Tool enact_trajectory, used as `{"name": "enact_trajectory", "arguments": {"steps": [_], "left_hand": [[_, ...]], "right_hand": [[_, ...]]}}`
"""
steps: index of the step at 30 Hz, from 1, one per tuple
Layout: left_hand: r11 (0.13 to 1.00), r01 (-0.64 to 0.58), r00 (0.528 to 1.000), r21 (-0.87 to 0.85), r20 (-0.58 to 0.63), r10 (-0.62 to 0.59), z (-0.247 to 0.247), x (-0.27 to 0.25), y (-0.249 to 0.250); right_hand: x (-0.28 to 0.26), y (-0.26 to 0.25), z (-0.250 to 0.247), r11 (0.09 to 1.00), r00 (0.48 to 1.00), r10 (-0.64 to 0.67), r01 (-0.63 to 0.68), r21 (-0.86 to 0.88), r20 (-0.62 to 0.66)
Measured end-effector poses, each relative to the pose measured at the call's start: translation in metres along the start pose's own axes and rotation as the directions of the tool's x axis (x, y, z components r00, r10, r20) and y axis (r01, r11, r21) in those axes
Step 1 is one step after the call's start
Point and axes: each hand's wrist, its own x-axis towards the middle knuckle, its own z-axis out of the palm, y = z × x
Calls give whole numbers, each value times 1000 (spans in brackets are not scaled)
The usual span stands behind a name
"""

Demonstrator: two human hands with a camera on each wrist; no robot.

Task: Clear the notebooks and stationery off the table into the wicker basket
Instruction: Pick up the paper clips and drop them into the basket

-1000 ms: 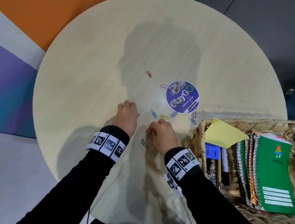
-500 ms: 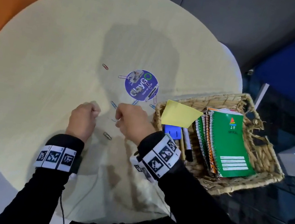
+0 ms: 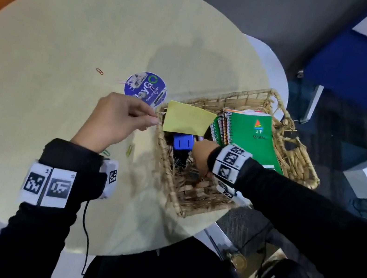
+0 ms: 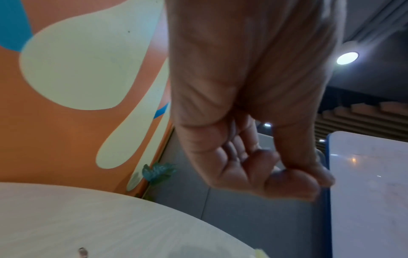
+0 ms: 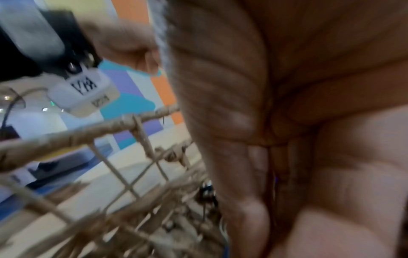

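Round pale table (image 3: 58, 48) fills the head view; loose paper clips (image 3: 129, 150) lie beside my wicker basket (image 3: 268, 97). Left hand (image 3: 117, 119) pinches at the rim; contents unclear. Right wrist view: right hand (image 5: 287, 139) curled inside, contents unclear. Clips are light, slippery: pinch by fingertips.

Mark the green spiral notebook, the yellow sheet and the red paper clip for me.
green spiral notebook (image 3: 255, 136): head view, middle of its front cover.
yellow sheet (image 3: 187, 119): head view, centre of the sheet.
red paper clip (image 3: 99, 71): head view, middle of the clip on the table.
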Motion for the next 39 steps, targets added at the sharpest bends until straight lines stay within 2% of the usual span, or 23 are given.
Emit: {"name": "enact_trajectory", "arguments": {"steps": [3, 5, 7, 9, 11, 13, 16, 19, 20, 21, 24, 26, 30, 32, 34, 35, 37, 39], "left_hand": [[989, -34, 994, 141, 112, 19, 23, -10, 21], [965, -59, 983, 255, 184, 11, 39, -15, 31], [929, -89, 969, 359, 249, -3, 56, -18, 38], [876, -133, 948, 464, 317, -23, 73, -18, 41], [791, -200, 922, 578, 385, -48, 91, -16, 43], [706, -236, 890, 668, 440, -119, 110, -11, 46], [561, -296, 825, 773, 503, -257, 134, -3, 53], [407, -436, 756, 803, 572, -319, 152, 0, 64], [360, -454, 757, 815, 566, -326, 161, 4, 62], [298, -508, 740, 808, 586, -329, 166, 4, 62], [191, -611, 670, 768, 631, -391, 184, 7, 62], [224, -582, 667, 782, 616, -418, 190, 9, 57], [268, -527, 690, 807, 590, -419, 179, 10, 68], [426, -450, 726, 785, 599, -338, 160, 13, 68], [657, -319, 809, 683, 557, -186, 130, 17, 62], [742, -281, 850, 609, 516, -101, 111, 18, 59], [837, -230, 919, 497, 395, 18, 68, 21, 49], [881, -186, 962, 436, 262, 74, 24, 23, 32]], "right_hand": [[-2, -3, 4, 1000, 1000, 0, 0, 12, -21], [9, -1, 9, 997, 997, -69, 68, -40, -23], [22, 5, 12, 989, 992, -115, 110, -100, -50], [26, 11, 6, 993, 990, -109, 105, -44, -89], [-2, 16, -12, 996, 991, -56, 63, 56, -125], [-30, 32, -26, 978, 975, 0, 46, 202, -222], [-63, 66, -23, 887, 918, 82, 110, 449, -387], [-90, 87, -3, 809, 859, 157, 172, 562, -488], [-97, 92, 5, 787, 845, 179, 183, 589, -503], [-103, 95, 14, 773, 837, 193, 192, 604, -513], [-110, 104, 35, 748, 820, 222, 204, 632, -527], [-109, 106, 43, 734, 813, 246, 199, 650, -527], [-106, 104, 42, 720, 815, 261, 193, 667, -517], [-107, 100, 35, 704, 806, 260, 218, 676, -531], [-111, 92, 22, 678, 790, 254, 267, 685, -559], [-113, 85, 14, 658, 782, 240, 304, 689, -575], [-115, 64, -7, 588, 765, 201, 405, 700, -612], [-110, 35, -28, 490, 743, 160, 511, 706, -649]]}}
